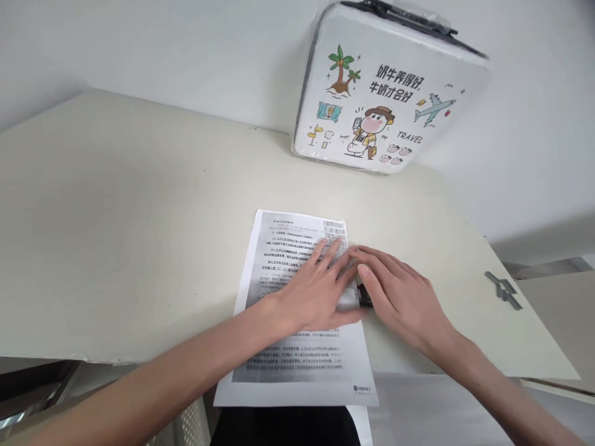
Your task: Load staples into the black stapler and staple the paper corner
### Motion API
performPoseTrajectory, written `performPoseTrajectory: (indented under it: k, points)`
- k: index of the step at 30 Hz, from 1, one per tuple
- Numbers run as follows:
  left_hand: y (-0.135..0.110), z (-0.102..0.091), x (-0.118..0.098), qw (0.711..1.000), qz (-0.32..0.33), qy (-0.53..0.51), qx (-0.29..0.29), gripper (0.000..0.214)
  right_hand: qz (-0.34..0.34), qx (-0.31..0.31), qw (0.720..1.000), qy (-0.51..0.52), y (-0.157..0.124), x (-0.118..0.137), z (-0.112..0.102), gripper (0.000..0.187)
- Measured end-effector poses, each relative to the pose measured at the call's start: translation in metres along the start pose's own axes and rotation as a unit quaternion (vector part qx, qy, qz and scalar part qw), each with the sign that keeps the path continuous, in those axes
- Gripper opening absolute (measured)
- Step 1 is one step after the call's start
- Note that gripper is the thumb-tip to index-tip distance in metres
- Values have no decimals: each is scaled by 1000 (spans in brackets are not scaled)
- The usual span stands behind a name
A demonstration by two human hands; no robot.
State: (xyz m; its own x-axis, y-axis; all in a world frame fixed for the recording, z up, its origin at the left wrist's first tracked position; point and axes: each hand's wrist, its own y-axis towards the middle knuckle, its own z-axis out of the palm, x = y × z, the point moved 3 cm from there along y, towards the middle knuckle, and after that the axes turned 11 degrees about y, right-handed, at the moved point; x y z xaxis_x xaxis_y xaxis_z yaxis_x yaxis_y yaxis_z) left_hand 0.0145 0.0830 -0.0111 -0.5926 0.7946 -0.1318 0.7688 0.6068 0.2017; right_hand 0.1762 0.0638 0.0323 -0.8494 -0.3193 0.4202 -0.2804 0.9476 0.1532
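A printed sheet of paper (pixel 297 393) lies on the table, its lower end reaching past the near edge. My left hand (pixel 318 288) rests flat on the sheet with its fingers spread, pointing toward the upper right. At the sheet's right edge is a small black stapler-like object (pixel 365 296), mostly covered by my right hand (pixel 400 294). The fingers of my right hand are bent together over it, and their tips meet the fingertips of my left hand. How the black object sits against the paper is hidden.
A white case (pixel 357 93) with cartoon travel prints and a black handle stands upright at the back of the table (pixel 116 235), near the wall. A grey bracket-like piece (pixel 504 290) lies at the right. Below the near edge, another white sheet (pixel 361 424) shows beside dark clothing.
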Motion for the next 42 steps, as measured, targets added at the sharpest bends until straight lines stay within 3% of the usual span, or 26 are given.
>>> performPoseTrajectory:
  k: [23,32,42]
  points:
    - [2,-2,-1,1000,-13,4,21,78,34,56,998,-13,1,1,-5,48]
    - [2,-8,-1,999,-17,-2,37,78,30,51,998,-35,1,2,-4,48]
    - [1,-5,0,1000,-16,-1,16,79,22,37,999,-28,2,1,-4,46]
